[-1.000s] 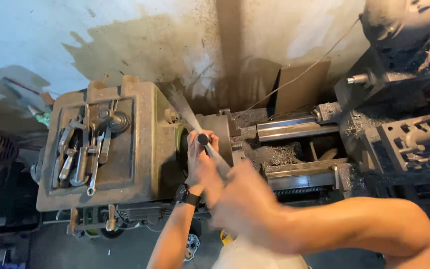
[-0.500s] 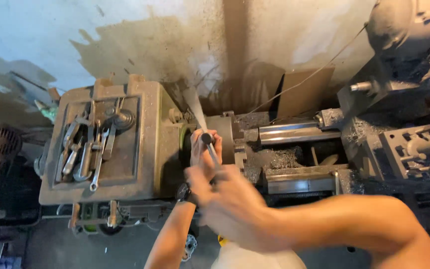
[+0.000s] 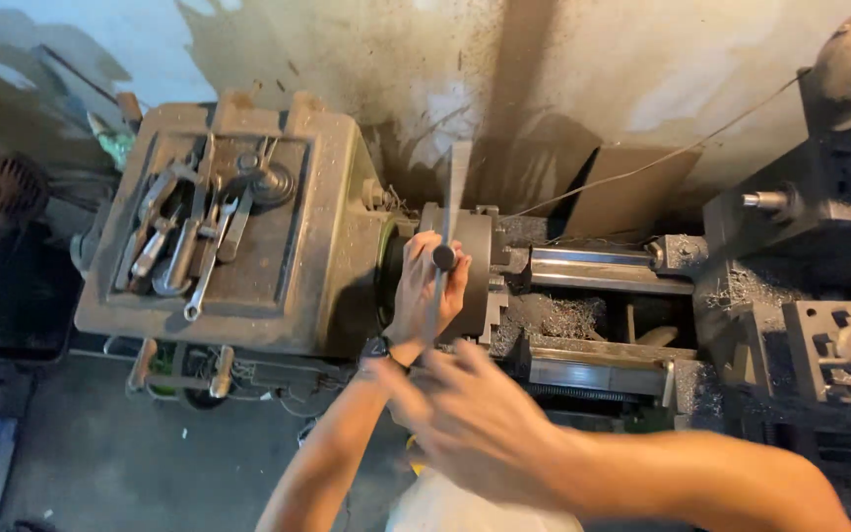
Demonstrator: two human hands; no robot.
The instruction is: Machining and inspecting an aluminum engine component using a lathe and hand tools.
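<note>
Centrally, a round metal chuck (image 3: 475,266) on a lathe (image 3: 278,296), with a long chuck key (image 3: 442,258) standing up from it, dark knob on its handle. Left hand (image 3: 424,291) laid against the chuck face, fingers (image 3: 416,258) curled loosely round the key's shaft, a dark watch (image 3: 378,350) at the wrist. Right hand (image 3: 470,419) blurred just below, fingers spread wide, holding nothing. Further left, wrenches (image 3: 189,246) heaped in the recessed tray (image 3: 283,212) atop the lathe's housing. Behind, a brown cardboard sheet (image 3: 622,192), plain rectangle, leaning on the stained wall (image 3: 563,69). Metal shavings (image 3: 563,317) strewn along the bed.
</note>
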